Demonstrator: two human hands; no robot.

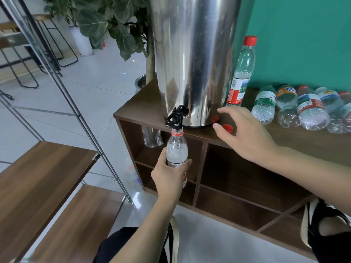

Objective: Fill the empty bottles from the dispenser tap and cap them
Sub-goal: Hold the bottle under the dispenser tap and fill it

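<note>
Under the tap [175, 118], the left hand [168, 175] is gripping an uncapped bottle [176, 150], fingers clamped round it, neck at the spout. The right hand [245, 133] is reaching, fingers apart, for a red cap [228, 128] on the bench [284, 137]. Further right, one capped bottle [241, 73] is standing, seemingly done, while several empties [303, 109] are lying unfilled.

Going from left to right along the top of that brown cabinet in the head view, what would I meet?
Black tap → steel dispenser → loose red cap → upright red-capped bottle → row of bottles lying down.
</note>
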